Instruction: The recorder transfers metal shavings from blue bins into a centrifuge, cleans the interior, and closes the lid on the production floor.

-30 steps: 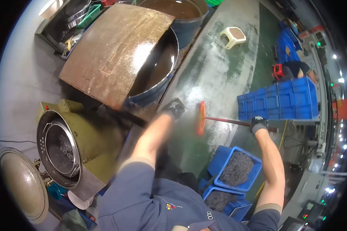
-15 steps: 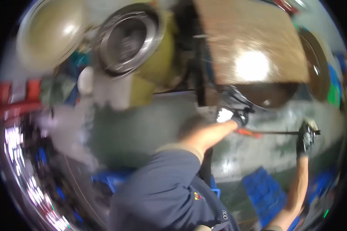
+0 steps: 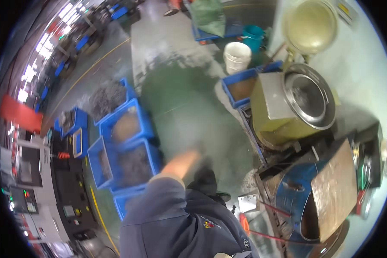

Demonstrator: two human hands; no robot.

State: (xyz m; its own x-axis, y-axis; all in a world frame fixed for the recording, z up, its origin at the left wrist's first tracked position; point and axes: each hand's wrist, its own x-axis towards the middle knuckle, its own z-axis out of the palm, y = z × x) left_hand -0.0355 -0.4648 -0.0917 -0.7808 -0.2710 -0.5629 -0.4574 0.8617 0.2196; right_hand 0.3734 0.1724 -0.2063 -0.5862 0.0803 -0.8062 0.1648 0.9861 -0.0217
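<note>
My left forearm (image 3: 181, 165) reaches out over the green floor in the middle of the view. At its end my left hand (image 3: 198, 148) is smeared by motion, so its fingers do not show. No held thing can be made out there. My right hand is out of view. Low on the right, close to my body, is an orange handle (image 3: 244, 223); what holds it does not show. Past it stands a blue drum-shaped machine (image 3: 288, 193) with a brown board (image 3: 334, 187) on it. A small white plate (image 3: 248, 202) lies beside the machine.
Left of my arm are several blue bins (image 3: 148, 122), some with grey or brown loose material. A yellow-green machine with a round metal bowl (image 3: 288, 92) stands at the right. Behind it are a white bucket (image 3: 237, 60) and a teal bucket (image 3: 253, 36).
The view has swung left, bringing the blue bins into sight. My left hand has moved away from the machine with the board. My right hand and the rod it held have left view.
</note>
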